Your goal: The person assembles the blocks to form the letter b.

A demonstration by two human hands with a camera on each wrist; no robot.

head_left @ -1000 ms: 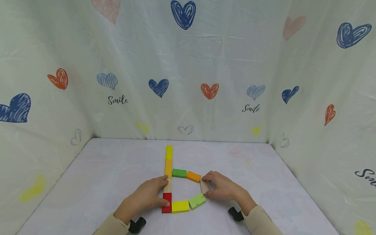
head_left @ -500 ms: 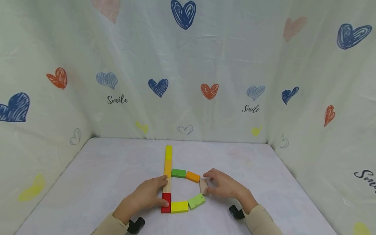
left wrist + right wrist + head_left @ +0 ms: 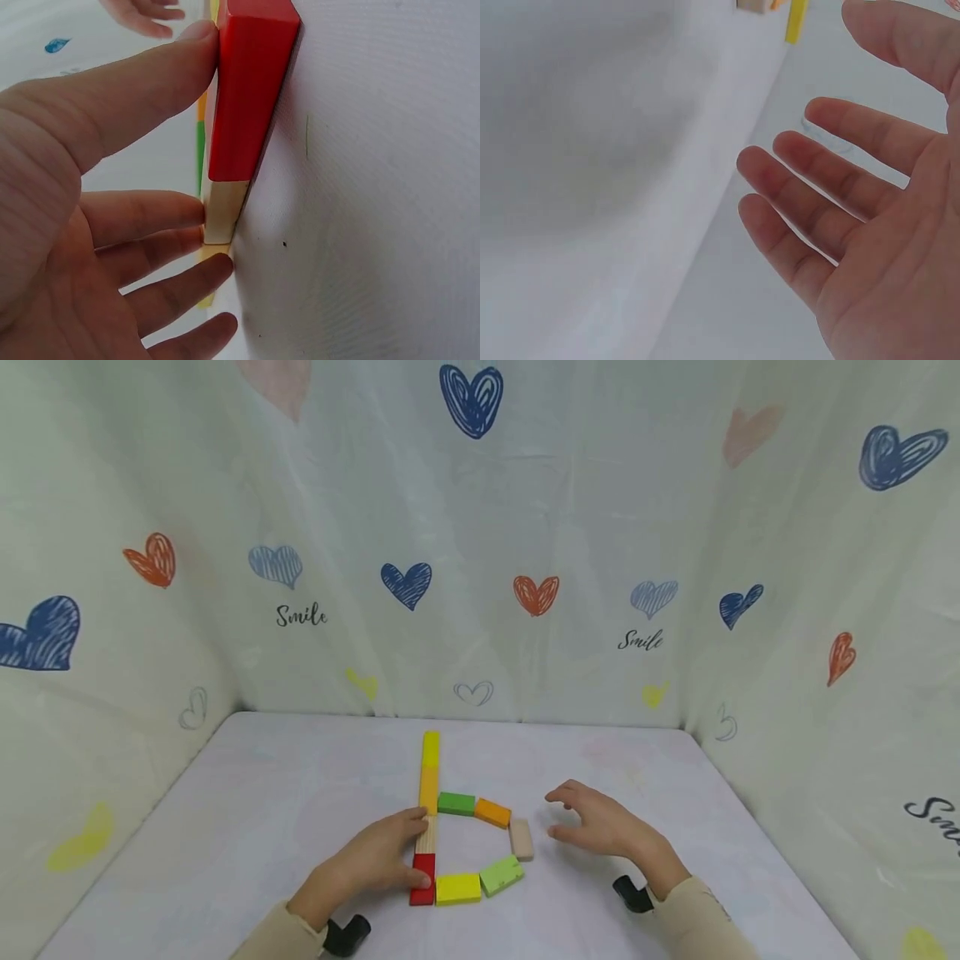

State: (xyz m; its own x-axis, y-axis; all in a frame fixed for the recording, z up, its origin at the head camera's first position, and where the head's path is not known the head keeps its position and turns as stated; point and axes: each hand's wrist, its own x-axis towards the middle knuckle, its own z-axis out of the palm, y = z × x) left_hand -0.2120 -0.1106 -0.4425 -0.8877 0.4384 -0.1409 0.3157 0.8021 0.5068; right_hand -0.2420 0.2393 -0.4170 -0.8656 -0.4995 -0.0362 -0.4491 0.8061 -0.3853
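A column of end-to-end wooden blocks runs up the table: red (image 3: pixel 423 863), plain wood (image 3: pixel 426 841), orange-yellow (image 3: pixel 428 789) and yellow (image 3: pixel 431 748). From its right side curves a loop of blocks: green (image 3: pixel 456 803), orange (image 3: pixel 492 812), plain wood (image 3: pixel 521 840), light green (image 3: pixel 501 875) and yellow (image 3: pixel 458 890). My left hand (image 3: pixel 375 858) rests on the column's lower part, thumb on the red block and fingertips at the plain one; in the left wrist view its fingers are extended. My right hand (image 3: pixel 603 822) hovers right of the loop, fingers spread, holding nothing.
A white table (image 3: pixel 285 777) carries the blocks. Behind it and along both sides hangs a pale curtain (image 3: pixel 480 502) printed with hearts and "Smile". Black wrist devices sit under the left sleeve (image 3: pixel 285 935) and the right sleeve (image 3: pixel 701 918).
My right hand has let go of the plain wood block at the loop's right side and moved off to the right. My left hand stays in place on the column.
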